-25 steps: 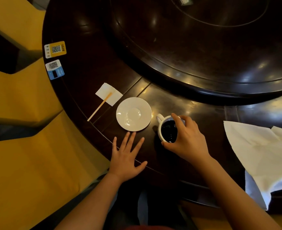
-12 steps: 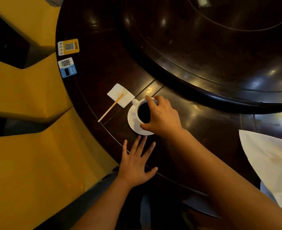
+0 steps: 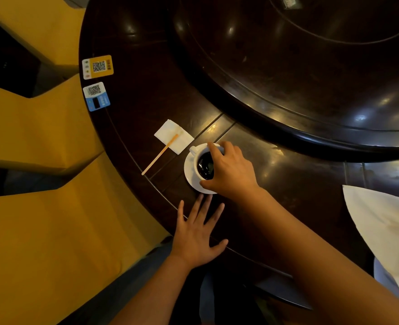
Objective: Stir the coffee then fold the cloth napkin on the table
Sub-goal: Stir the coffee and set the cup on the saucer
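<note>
A white cup of black coffee (image 3: 204, 164) stands on a white saucer (image 3: 189, 172) on the dark table (image 3: 147, 95). My right hand (image 3: 231, 171) grips the cup from above by its rim, fingers curled round it. My left hand (image 3: 197, 235) lies flat on the table edge just below the saucer, fingers spread. A wooden stir stick (image 3: 159, 154) rests to the left of the cup, one end on a small white paper square (image 3: 174, 136). The white cloth napkin (image 3: 386, 228) lies rumpled at the right edge, partly hanging off the table.
A raised dark turntable (image 3: 299, 66) fills the table's middle and far side. Two QR code cards, one yellow (image 3: 97, 66) and one blue (image 3: 96, 96), sit at the left rim. Yellow chairs (image 3: 41, 219) stand to the left.
My right hand carried the coffee cup leftward from the bare table onto the saucer and still holds it there. My left hand stayed flat on the table edge.
</note>
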Motion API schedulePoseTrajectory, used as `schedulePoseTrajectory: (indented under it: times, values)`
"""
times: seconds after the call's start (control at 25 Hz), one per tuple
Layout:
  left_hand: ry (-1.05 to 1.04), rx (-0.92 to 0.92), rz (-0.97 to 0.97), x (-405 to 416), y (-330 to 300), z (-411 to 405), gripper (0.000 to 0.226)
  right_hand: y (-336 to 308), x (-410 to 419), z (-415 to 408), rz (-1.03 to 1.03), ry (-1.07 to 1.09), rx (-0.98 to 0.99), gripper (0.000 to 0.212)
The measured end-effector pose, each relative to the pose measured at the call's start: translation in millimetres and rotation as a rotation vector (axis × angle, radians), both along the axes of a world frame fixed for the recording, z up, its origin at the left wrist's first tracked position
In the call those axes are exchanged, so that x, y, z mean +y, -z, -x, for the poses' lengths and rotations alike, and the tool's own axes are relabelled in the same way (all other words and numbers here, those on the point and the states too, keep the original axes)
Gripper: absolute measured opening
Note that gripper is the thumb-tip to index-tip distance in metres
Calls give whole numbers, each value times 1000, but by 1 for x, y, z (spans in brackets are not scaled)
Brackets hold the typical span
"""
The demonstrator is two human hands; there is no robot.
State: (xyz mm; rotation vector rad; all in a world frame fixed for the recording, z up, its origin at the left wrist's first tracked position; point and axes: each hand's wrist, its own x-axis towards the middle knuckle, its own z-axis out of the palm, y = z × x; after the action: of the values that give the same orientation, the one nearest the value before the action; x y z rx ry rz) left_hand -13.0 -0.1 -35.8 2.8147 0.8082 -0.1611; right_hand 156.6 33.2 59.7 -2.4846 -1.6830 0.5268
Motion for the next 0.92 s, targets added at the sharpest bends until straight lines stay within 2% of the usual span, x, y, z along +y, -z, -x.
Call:
schedulePoseTrajectory:
  times: [0.68,0.92]
  values:
    - [0,46,20,0,-5,-1,84,6,1,0,-14,-27,-28,94]
    - [25,74,87,2,-15,-2,80,-7,-21,-6,-40,-25,31,90]
